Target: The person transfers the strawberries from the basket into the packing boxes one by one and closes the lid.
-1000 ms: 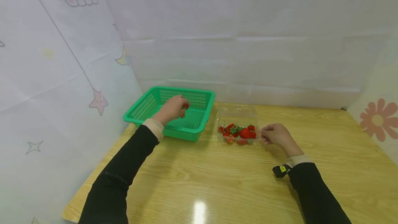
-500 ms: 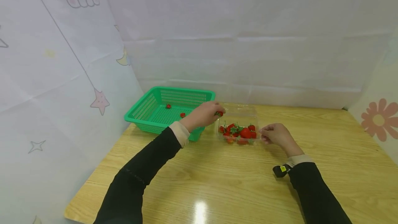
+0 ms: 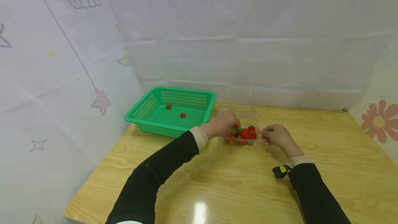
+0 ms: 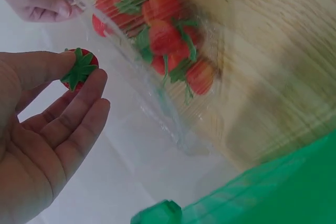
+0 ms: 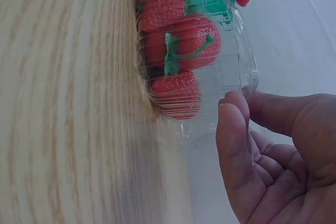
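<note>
My left hand (image 3: 222,123) is over the left part of a clear plastic clamshell box (image 3: 239,110). In the left wrist view, its thumb and fingers pinch a red strawberry (image 4: 80,69) with a green leafy cap, held just outside the box's near rim in that view. My right hand (image 3: 276,136) stays at the box's right side. Seen from the right wrist, its thumb and forefinger pinch the clear rim (image 5: 247,69). Several strawberries (image 3: 245,133) with green stems lie in the box; the left hand hides some of them in the head view.
A green perforated basket (image 3: 183,96) stands left of the box, with one strawberry (image 3: 169,106) towards its back and another (image 3: 182,115) nearer its middle. Both rest on a wooden table (image 3: 242,179). A white printed cloth (image 3: 248,44) hangs behind and at the sides.
My left hand has moved right, from over the green basket to over the clear box, with the strawberry in its fingers. The right hand has kept its place at the box's side.
</note>
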`<action>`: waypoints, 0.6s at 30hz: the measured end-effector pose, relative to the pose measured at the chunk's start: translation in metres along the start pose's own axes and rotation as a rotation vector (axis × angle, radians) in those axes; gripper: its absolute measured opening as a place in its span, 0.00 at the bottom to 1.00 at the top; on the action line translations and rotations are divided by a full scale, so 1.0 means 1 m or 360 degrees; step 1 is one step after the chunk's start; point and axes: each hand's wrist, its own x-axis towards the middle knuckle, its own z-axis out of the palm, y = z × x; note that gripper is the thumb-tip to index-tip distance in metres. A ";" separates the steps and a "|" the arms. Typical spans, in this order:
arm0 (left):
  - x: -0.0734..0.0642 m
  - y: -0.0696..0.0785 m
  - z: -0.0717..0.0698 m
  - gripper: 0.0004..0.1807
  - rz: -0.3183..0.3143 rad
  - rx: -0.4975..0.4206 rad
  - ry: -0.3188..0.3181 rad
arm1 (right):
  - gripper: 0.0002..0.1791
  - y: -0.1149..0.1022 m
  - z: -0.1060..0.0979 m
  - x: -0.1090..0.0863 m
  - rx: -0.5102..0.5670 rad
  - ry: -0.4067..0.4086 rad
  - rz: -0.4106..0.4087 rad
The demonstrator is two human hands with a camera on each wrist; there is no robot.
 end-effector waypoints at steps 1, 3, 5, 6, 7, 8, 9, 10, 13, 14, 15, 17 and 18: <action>0.002 0.001 0.002 0.19 -0.0015 0.0011 -0.0021 | 0.18 0.000 0.000 0.000 0.0005 -0.0002 0.0003; 0.005 0.003 0.007 0.19 -0.0042 0.0021 -0.0060 | 0.19 0.001 0.001 0.000 0.0018 -0.0007 0.0010; 0.008 0.005 0.010 0.18 -0.0044 0.0034 -0.0083 | 0.19 0.001 0.001 0.000 0.0032 -0.0010 0.0019; 0.008 0.005 0.012 0.18 -0.0039 0.0029 -0.0091 | 0.19 0.001 0.001 0.000 0.0031 -0.0011 0.0019; 0.009 0.006 0.013 0.17 -0.0029 0.0025 -0.0091 | 0.19 0.001 0.001 0.000 0.0032 -0.0009 0.0019; 0.010 0.006 0.014 0.17 -0.0021 0.0014 -0.0090 | 0.19 0.002 0.001 0.001 0.0031 -0.0007 0.0018; 0.011 0.006 0.015 0.17 -0.0018 0.0002 -0.0089 | 0.19 0.002 0.001 0.001 0.0029 -0.0004 0.0016; 0.011 0.006 0.016 0.17 -0.0020 -0.0012 -0.0088 | 0.19 0.002 0.001 0.001 0.0027 -0.0001 0.0014; 0.013 0.005 0.018 0.16 -0.0029 -0.0016 -0.0103 | 0.19 0.003 0.001 0.002 0.0026 0.0001 0.0007; 0.014 0.005 0.020 0.16 -0.0034 -0.0017 -0.0113 | 0.19 0.003 0.001 0.002 0.0026 0.0002 0.0006; 0.015 0.004 0.021 0.15 -0.0035 -0.0020 -0.0123 | 0.19 0.002 0.001 0.002 0.0028 0.0003 0.0006; 0.017 0.002 0.023 0.14 -0.0038 -0.0026 -0.0145 | 0.19 0.002 0.000 0.002 0.0030 0.0005 0.0004; 0.019 0.001 0.024 0.14 -0.0043 -0.0040 -0.0154 | 0.19 0.001 0.000 0.002 0.0034 0.0003 0.0003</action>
